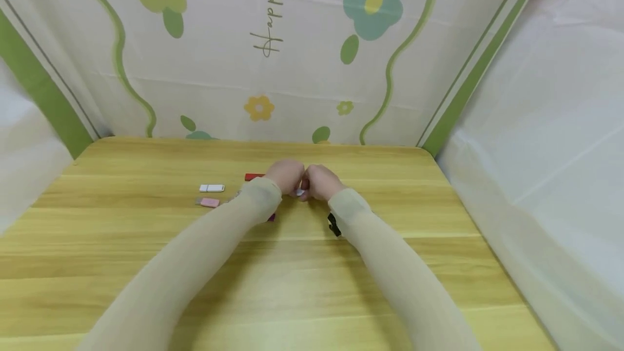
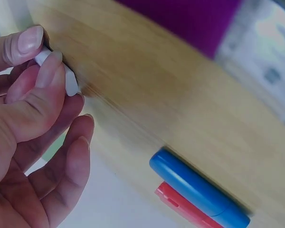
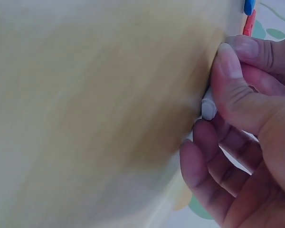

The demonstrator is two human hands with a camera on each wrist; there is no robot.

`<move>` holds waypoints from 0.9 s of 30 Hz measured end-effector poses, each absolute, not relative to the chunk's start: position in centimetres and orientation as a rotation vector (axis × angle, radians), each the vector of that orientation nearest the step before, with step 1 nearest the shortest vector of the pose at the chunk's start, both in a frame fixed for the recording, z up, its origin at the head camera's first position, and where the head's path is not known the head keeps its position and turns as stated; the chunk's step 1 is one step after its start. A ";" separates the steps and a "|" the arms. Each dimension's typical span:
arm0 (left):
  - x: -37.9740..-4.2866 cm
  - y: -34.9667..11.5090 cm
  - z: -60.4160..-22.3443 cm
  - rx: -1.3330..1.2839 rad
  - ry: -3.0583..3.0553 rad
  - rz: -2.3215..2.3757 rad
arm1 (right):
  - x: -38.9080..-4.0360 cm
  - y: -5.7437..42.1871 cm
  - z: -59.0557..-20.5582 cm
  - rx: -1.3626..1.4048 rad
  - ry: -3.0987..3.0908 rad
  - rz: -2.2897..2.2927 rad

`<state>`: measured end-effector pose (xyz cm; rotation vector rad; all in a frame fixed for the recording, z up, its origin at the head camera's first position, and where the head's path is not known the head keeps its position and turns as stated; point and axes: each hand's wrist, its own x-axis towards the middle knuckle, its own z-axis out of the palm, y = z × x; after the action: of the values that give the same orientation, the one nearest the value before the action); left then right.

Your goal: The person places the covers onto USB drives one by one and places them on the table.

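Note:
Over the far middle of the table, my left hand [image 1: 285, 173] and right hand [image 1: 323, 182] meet. Between them is a small white stick-like piece [image 2: 71, 81], likely a USB stick, pinched by thumb and fingers of both hands. Its rounded white end [image 3: 208, 109] sticks out below the right thumb [image 3: 230, 64]; the rest is hidden by fingers. Left of the hands lie a white USB stick [image 1: 212, 188] and a pink USB stick [image 1: 210, 202]. A blue stick [image 2: 194, 185] lies against a red one [image 2: 185, 204] near the left hand.
A purple item [image 1: 271, 218] shows partly from under the left sleeve, with a clear-and-silver item [image 2: 268, 52] close to it in the left wrist view. A small black object [image 1: 333, 225] is beside the right cuff. A flowered cloth [image 1: 302, 69] hangs behind the wooden table [image 1: 302, 297].

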<state>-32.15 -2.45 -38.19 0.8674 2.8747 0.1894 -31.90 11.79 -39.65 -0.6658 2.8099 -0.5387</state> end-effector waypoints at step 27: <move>-33.8 -1.9 -40.2 0.871 2.758 0.386 | -31.3 12.7 -39.4 -0.625 2.820 -0.459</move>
<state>-33.85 -1.86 -40.21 0.8713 2.7577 0.3860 -31.29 12.71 -39.44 -0.6250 2.8195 -0.4587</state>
